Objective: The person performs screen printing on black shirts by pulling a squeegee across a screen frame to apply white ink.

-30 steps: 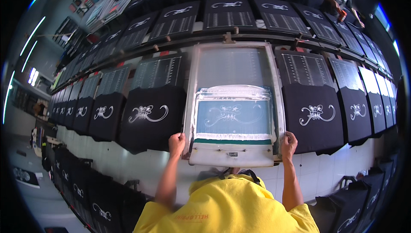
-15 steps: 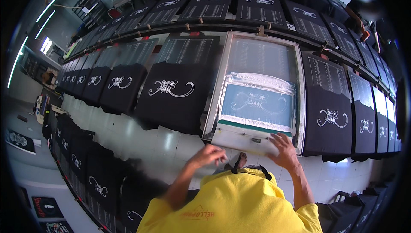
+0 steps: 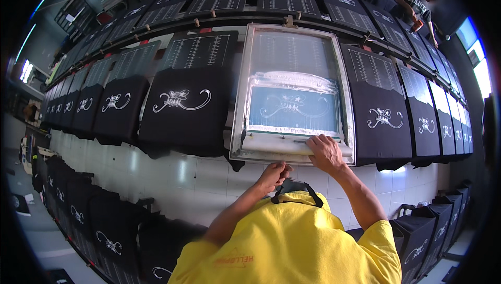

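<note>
A metal-framed printing screen point(image 3: 344, 96) lies over a platen in front of me. Its blue mesh point(image 3: 276, 107) shows a floral scroll design, with white ink in bands above and below it. A wide, pale-handled squeegee point(image 3: 271, 143) rests across the screen's near end. Toward its right end, my right hand point(image 3: 327, 153) is closed over the handle, fingers on top. My left hand point(image 3: 274, 175) is curled closed just below the frame's near edge, close to my body. Whether anything is inside those fingers is hidden.
Black T-shirts with white scroll prints lie on platens to the left point(image 3: 182, 101) and right point(image 3: 383, 122). A rail point(image 3: 219, 21) with small stops runs behind the screen. More shirt-covered platens stand beyond it and behind me. At far right, another person point(image 3: 415, 4) stands among the platens.
My right hand has gone from spread fingers by the squeegee to a grip on its handle. My left hand has closed up and sits nearer the frame. The whole view has shifted.
</note>
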Demonstrator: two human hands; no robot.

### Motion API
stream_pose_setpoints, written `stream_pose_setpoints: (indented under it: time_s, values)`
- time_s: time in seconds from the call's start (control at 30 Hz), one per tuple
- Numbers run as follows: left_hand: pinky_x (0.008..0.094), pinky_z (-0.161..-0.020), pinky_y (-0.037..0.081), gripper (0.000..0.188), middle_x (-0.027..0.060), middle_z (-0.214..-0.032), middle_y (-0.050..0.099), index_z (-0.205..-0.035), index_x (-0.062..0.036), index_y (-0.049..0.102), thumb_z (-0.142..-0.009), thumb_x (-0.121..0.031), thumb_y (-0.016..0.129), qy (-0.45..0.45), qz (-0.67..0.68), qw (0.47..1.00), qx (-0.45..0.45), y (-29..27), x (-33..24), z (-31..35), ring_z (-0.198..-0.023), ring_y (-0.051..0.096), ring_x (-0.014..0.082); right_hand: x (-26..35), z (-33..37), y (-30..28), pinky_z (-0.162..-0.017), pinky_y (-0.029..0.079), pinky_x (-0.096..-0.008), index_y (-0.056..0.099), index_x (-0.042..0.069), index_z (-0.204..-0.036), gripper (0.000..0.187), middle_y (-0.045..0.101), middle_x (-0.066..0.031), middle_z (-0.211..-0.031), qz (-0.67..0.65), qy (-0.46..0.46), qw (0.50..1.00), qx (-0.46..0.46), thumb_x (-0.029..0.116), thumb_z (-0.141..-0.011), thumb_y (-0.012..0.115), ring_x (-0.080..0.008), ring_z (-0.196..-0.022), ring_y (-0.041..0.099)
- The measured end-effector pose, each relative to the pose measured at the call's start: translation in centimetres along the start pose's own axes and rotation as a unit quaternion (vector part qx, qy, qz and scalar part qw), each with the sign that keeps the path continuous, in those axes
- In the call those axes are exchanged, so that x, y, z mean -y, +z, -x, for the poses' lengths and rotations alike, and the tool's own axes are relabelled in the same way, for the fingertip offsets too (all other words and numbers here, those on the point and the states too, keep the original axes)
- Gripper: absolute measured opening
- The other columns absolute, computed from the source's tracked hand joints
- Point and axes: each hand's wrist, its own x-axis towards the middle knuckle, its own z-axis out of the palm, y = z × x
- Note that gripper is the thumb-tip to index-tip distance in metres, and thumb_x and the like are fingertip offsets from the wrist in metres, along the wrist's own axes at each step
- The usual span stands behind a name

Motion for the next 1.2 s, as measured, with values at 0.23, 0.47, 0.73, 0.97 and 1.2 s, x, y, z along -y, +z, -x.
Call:
stream_pose_setpoints:
  time_s: [0.23, 0.47, 0.73, 0.97, 1.2]
  values:
    - [0.0227, -0.038, 0.024, 0.034, -0.0063, -0.058, 0.040, -0.086, -0.0095, 0.055, -0.107, -0.034, 0.045, -0.025, 0.067, 0.997, -0.008, 0.1, 0.1, -0.1, -0.042, 0.032, 0.0054, 0.3, 0.2, -1.6, -0.088, 0.050, -0.0412, 0.060, 0.007, -0.103, 0.043, 0.065, -0.0063, -0.101, -0.018, -0.015, 0.999, -0.036, 0.014, -0.066, 0.080, -0.0269, -0.099, 0.062]
    - [0.0218, -0.040, 0.024, 0.036, -0.0053, -0.059, 0.038, -0.088, -0.0078, 0.054, -0.106, -0.038, 0.047, -0.050, 0.062, 0.997, -0.008, 0.9, -1.2, 0.8, -0.044, 0.031, 0.0058, -1.3, -0.6, -0.7, -0.088, 0.049, -0.0392, 0.058, 0.008, -0.101, 0.036, 0.062, -0.0049, -0.100, -0.036, -0.010, 0.999, 0.009, 0.017, -0.071, 0.076, -0.0246, -0.100, 0.060]
    - [0.0226, -0.039, 0.025, 0.028, -0.0048, -0.061, 0.040, -0.087, -0.0081, 0.054, -0.106, -0.028, 0.047, -0.057, 0.103, 0.993, -0.011, 0.5, -0.8, 0.6, -0.043, 0.032, 0.0062, -2.2, -1.8, 0.7, -0.090, 0.048, -0.0389, 0.059, 0.008, -0.102, 0.035, 0.063, -0.0066, -0.107, -0.007, -0.010, 1.000, -0.004, 0.015, -0.072, 0.075, -0.0257, -0.103, 0.060]
    - [0.0228, -0.039, 0.027, 0.023, -0.0031, -0.067, 0.048, -0.090, -0.0106, 0.056, -0.106, -0.024, 0.046, -0.054, 0.096, 0.994, 0.000, 0.1, -0.7, 0.5, -0.042, 0.032, 0.0073, -2.1, -1.8, 0.0, -0.088, 0.050, -0.0405, 0.059, 0.006, -0.101, 0.034, 0.064, -0.0079, -0.103, -0.008, -0.024, 1.000, 0.011, 0.017, -0.072, 0.075, -0.0275, -0.098, 0.061]
    - [0.0264, -0.057, 0.042, 0.032, 0.0045, -0.081, 0.055, -0.108, -0.0067, 0.067, -0.093, -0.034, 0.067, 0.336, -0.509, 0.781, -0.131, 3.6, -9.4, 7.6, -0.065, 0.055, 0.0139, -2.4, -1.5, 0.3, -0.086, 0.051, -0.0387, 0.059, 0.006, -0.102, 0.034, 0.063, -0.0065, -0.101, -0.008, -0.024, 1.000, 0.013, 0.015, -0.072, 0.074, -0.0257, -0.097, 0.062]
